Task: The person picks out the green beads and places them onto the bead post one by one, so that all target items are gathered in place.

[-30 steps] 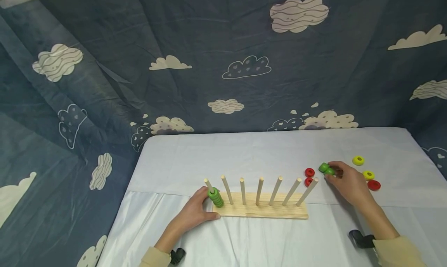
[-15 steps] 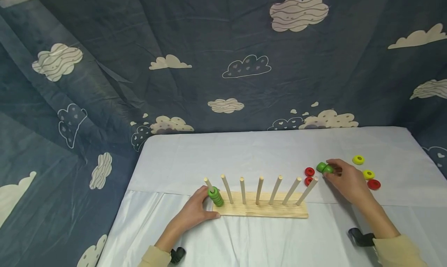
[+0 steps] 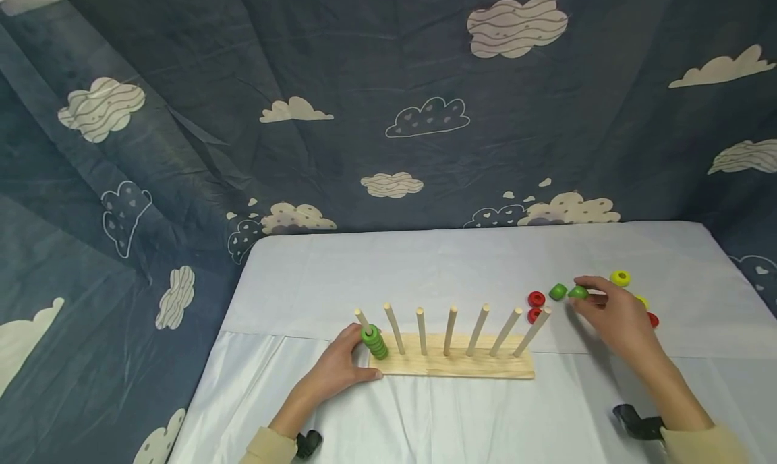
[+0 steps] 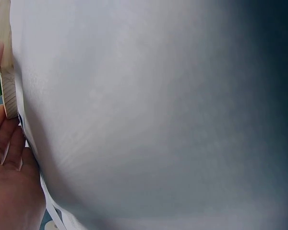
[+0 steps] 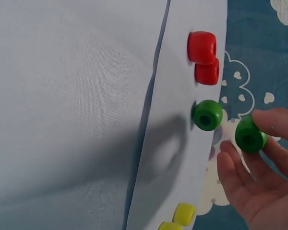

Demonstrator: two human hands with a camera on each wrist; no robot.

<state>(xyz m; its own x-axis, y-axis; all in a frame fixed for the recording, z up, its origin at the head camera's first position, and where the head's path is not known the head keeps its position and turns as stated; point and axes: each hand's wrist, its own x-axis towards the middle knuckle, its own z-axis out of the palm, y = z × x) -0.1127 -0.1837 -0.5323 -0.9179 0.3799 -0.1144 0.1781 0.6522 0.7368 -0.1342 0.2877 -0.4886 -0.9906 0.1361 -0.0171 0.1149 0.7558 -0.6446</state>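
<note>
My left hand [image 3: 335,369] grips the left end of a wooden peg board [image 3: 452,365], thumb at the front edge and fingers toward the back. In the left wrist view the board [image 4: 8,91] shows at the far left edge. Several green rings [image 3: 374,342] are stacked on its leftmost peg; the other pegs are bare. My right hand [image 3: 616,319] pinches a green bead [image 3: 579,293] between thumb and fingers, lifted off the cloth in the right wrist view. Its hole shows there on the held bead [image 5: 250,136]. A second green bead [image 3: 558,292] lies just left of it.
Two red beads [image 3: 536,299] lie right of the board, behind its last peg. A yellow bead [image 3: 620,278] stands beyond my right hand; another yellow one [image 3: 642,302] and a red one [image 3: 653,320] are partly hidden by it. White cloth [image 3: 425,268] covers the table.
The two green beads were side by side at my right fingers; now one is pinched and moved slightly right, apart from the other. My left hand and the board stay still.
</note>
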